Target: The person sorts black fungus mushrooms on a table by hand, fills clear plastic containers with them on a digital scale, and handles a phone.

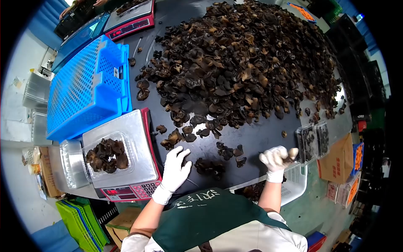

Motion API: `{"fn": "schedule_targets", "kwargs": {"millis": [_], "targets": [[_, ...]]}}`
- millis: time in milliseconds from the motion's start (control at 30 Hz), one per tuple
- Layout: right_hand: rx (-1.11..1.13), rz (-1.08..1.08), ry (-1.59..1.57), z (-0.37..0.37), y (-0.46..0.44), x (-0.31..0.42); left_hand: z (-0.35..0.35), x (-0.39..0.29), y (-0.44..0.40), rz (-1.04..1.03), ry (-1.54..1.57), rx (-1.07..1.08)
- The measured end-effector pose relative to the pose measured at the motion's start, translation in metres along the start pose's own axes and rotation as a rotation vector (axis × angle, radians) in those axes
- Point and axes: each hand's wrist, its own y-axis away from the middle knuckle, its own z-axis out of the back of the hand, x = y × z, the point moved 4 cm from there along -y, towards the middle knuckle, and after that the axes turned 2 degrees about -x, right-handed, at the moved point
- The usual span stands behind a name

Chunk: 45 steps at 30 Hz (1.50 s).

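My left hand (176, 170), in a white glove, rests near the table edge with its fingers apart and nothing in it. It is just right of the red and silver scale (138, 134). On that scale stands a clear plastic tray (129, 148) with wood ear mushrooms (107, 156) in it. My right hand (275, 158), also gloved, is closed near the right front edge, with a small brownish piece of wood ear mushroom (290, 155) at its fingertips. A small clump of wood ears (210, 167) lies between my hands, and a large heap (235, 63) covers the table's far side.
A blue plastic crate (90, 88) stands behind the scale, beside stacked clear trays (73, 164). Filled clear boxes (308, 143) sit at the right edge. A white basket (294, 185) is below the table edge. Another scale (130, 27) and a person's hand (100, 2) are far left.
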Motion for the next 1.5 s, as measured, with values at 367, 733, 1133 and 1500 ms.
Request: {"fn": "schedule_targets", "kwargs": {"millis": [367, 733, 1133, 1500], "targets": [[-0.049, 0.005, 2.086, -0.014, -0.006, -0.062, -0.015, -0.035, -0.012, -0.295, -0.019, 0.061], [-0.244, 0.255, 2.421, -0.025, -0.004, -0.056, -0.021, -0.003, -0.016, 0.176, 0.342, 0.079], [0.038, -0.204, 1.960, 0.002, 0.022, -0.120, 0.016, 0.001, -0.016, 0.513, 1.069, -0.123], [-0.508, -0.486, 0.449, 0.025, 0.027, -0.111, -0.002, 0.008, 0.002, 0.685, 1.929, 0.075]]}}
